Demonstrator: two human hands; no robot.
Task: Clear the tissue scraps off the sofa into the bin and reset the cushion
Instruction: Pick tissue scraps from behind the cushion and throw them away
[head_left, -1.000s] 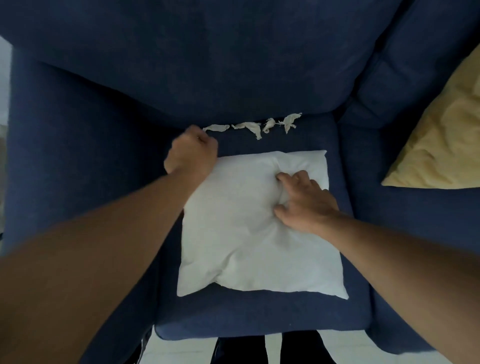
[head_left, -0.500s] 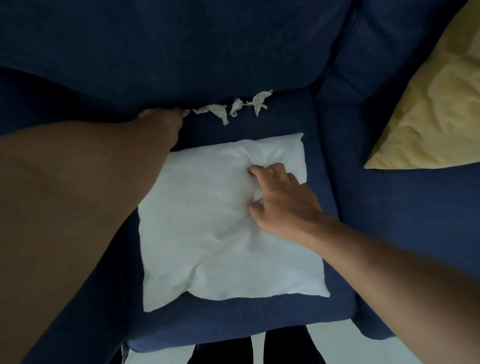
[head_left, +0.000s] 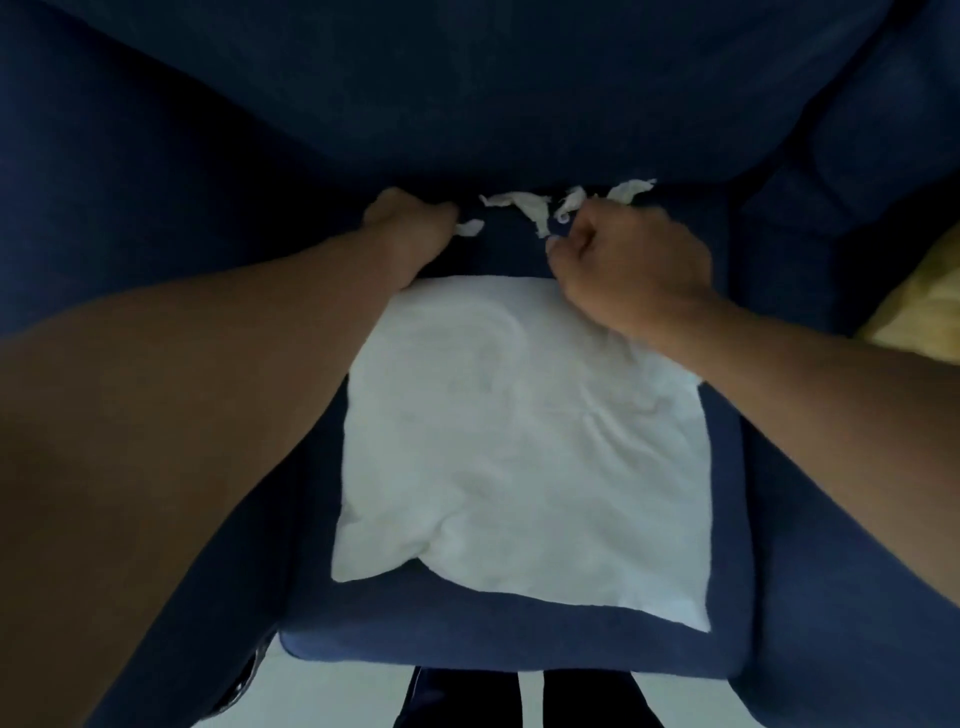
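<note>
Sofa (head_left: 467, 130) seat: left hand (head_left: 410, 228) grip pinching tissue scrap (head_left: 469, 227); right hand (head_left: 631, 265) fisted beside scraps (head_left: 530, 205).

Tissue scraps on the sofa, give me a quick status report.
Left hand pinching one scrap. Right hand curled by the rest of the tissue scraps, grip unclear. White cushion flat on the seat, not reset. Bin not in view.
</note>
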